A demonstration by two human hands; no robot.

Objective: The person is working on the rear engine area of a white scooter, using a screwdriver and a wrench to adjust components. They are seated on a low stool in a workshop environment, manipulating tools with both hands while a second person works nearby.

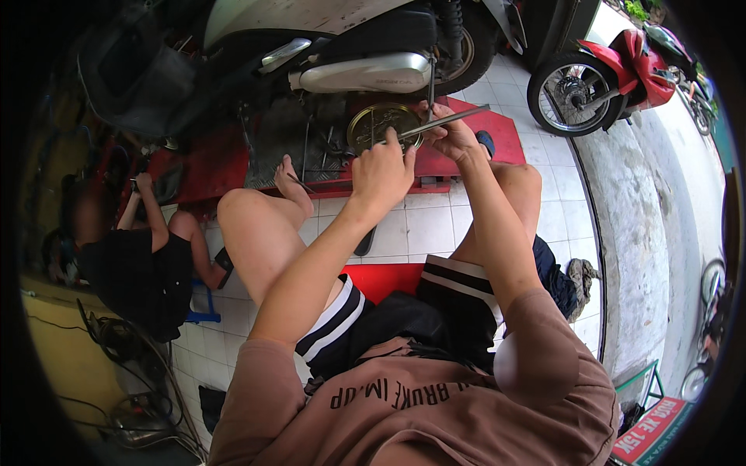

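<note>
A long, thin, grey metal bar, which looks like a flat file (462,116), slants up to the right in front of me. My left hand (382,175) is closed around its lower left end, with the index finger stretched along it. Beside the bar, my right hand (453,141) is closed with its fingers bent; what it pinches is too small to make out. A round gold-rimmed tin (351,132) with small metal parts in it sits just behind my hands, partly covered by them.
A scooter with a silver engine cover (365,74) stands on a red lift platform (505,140), where tools lie. At left, another person (140,256) crouches at work. A red motorbike (633,74) is parked at right. Cables (155,349) hang at lower left.
</note>
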